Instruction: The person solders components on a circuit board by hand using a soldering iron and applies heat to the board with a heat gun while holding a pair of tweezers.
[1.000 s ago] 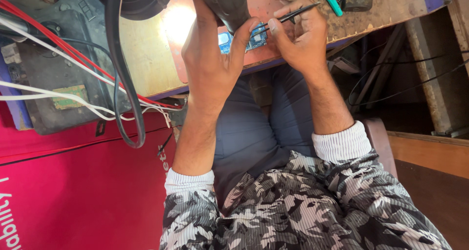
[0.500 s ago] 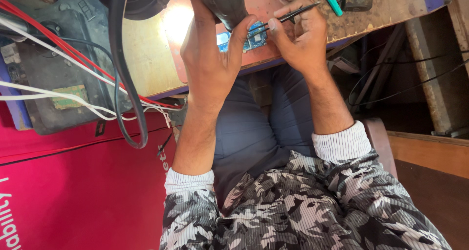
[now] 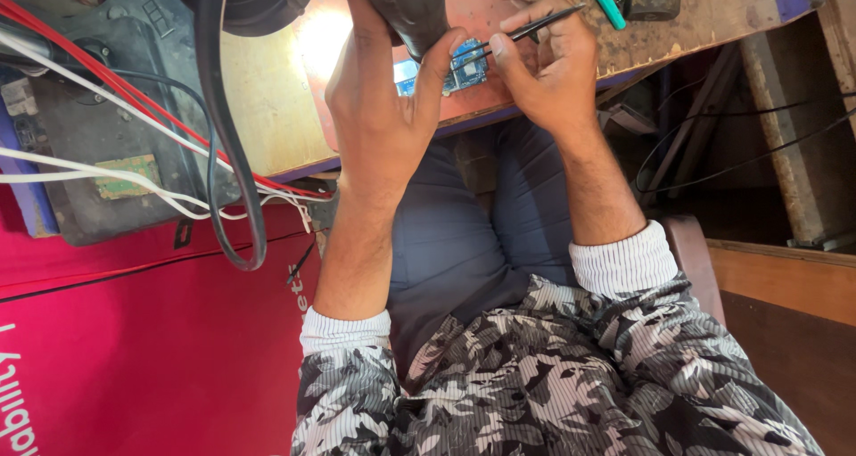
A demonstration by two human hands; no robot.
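Note:
My left hand (image 3: 379, 108) grips a thick black handle (image 3: 410, 10) that points down at a small blue circuit board (image 3: 459, 73) lying on the worn wooden bench (image 3: 267, 108). My right hand (image 3: 544, 64) pinches thin black tweezers (image 3: 526, 30), whose tips reach toward the board next to my left thumb. The tip of the black handle is hidden behind my left hand. A bright spot of light falls on the bench left of the board.
A grey metal box (image 3: 98, 153) with red (image 3: 134, 108), white (image 3: 107, 184) and thick black cables (image 3: 227, 153) stands at the left. A teal-handled tool (image 3: 602, 0) lies at the back right. A red surface (image 3: 134, 349) fills the lower left; wooden boards (image 3: 785, 278) at right.
Both hands stay at the board with only slight shifts. The tweezers remain pinched and the black handle remains gripped.

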